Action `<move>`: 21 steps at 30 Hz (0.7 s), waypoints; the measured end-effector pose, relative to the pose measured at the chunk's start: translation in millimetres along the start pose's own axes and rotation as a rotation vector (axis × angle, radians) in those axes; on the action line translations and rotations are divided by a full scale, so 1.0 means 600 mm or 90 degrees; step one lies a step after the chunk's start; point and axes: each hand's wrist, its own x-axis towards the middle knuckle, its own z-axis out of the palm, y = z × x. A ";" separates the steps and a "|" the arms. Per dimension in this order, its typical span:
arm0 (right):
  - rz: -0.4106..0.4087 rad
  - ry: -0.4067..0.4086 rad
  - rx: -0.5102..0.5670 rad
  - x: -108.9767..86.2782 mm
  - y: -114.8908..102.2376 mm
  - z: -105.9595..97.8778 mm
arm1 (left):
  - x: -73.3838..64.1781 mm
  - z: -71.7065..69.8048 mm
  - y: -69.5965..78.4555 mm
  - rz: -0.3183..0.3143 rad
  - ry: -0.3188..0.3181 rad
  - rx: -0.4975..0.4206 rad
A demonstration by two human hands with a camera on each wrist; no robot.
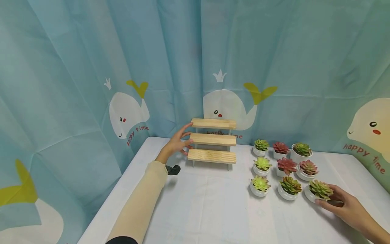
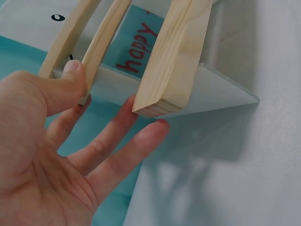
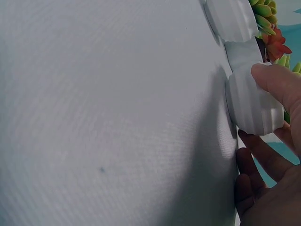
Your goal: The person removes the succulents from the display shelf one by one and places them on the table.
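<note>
My left hand (image 1: pixel 176 144) is at the left end of a three-tier wooden display stand (image 1: pixel 212 139). In the left wrist view its thumb (image 2: pixel 73 77) lies on the end of the middle board, other fingers reach behind, and two fingertips come up to the end of the lowest board (image 2: pixel 171 70). On the right side of the table, my right hand (image 1: pixel 347 206) holds a potted succulent (image 1: pixel 321 189) with green, red-tipped leaves. The right wrist view shows the thumb on the side of its ribbed white pot (image 3: pixel 254 103) and fingers around the far side, with the pot low at the tablecloth.
Several more potted succulents stand close by in rows, including a dark green one (image 1: pixel 290 185), a light green one (image 1: pixel 260 183) and a red one (image 1: pixel 286 165). A blue curtain (image 1: pixel 182 61) with whale prints hangs behind the white-clothed table (image 1: pixel 225 203).
</note>
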 end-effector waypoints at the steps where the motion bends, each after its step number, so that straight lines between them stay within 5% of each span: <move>1: -0.004 -0.001 0.002 0.000 0.000 0.000 | 0.000 0.000 0.000 -0.003 0.001 0.000; 9: -0.016 -0.018 -0.003 -0.001 -0.007 -0.010 | -0.004 -0.001 0.000 -0.014 0.012 0.010; 21: -0.101 0.027 -0.006 0.000 -0.021 -0.039 | -0.020 -0.008 0.009 0.047 0.077 0.251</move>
